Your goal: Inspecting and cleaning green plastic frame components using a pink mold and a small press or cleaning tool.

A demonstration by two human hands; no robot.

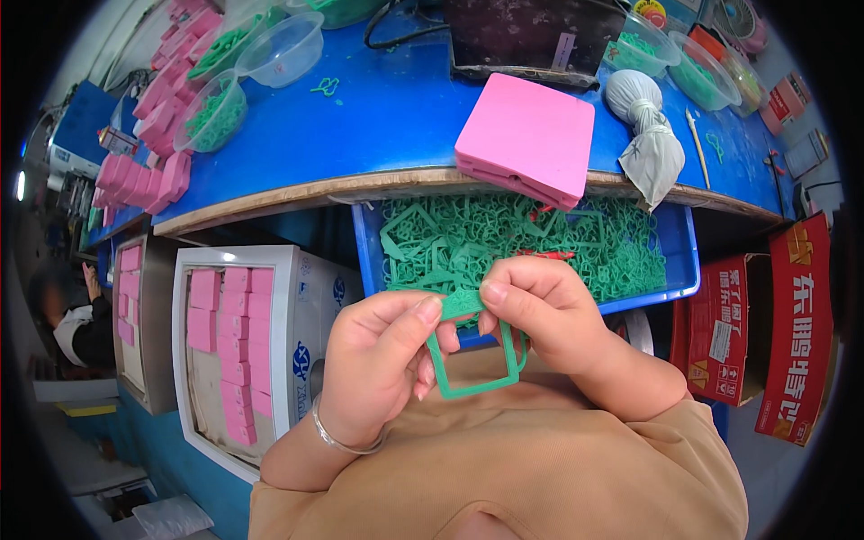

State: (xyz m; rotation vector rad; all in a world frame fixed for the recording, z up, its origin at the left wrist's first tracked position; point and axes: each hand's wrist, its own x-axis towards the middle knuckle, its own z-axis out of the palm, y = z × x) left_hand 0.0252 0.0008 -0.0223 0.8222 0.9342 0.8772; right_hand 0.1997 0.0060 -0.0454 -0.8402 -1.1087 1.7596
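Both hands pinch a green square frame piece (pixel 477 389) with a wider, textured band along its top. My left hand (pixel 382 355) grips the band's left end between thumb and fingers, a silver bangle on its wrist. My right hand (pixel 540 319) holds the right end, thumb on top. The frame's open square hangs below the fingers. Behind them is a blue tray (pixel 684 261) full of tangled green pieces (pixel 432 229), with small red items among them. A pink block (pixel 524 130) rests on the bench edge above the tray.
Blue bench (pixel 360 135) holds plastic tubs (pixel 279 49), stacked pink blocks (pixel 157 126), a dark machine (pixel 531 31) and a tied grey bag (pixel 648 144). A white cabinet (pixel 283 351) with pink blocks stands left, red cardboard boxes (pixel 729 297) right. Another person (pixel 67 328) is at the far left.
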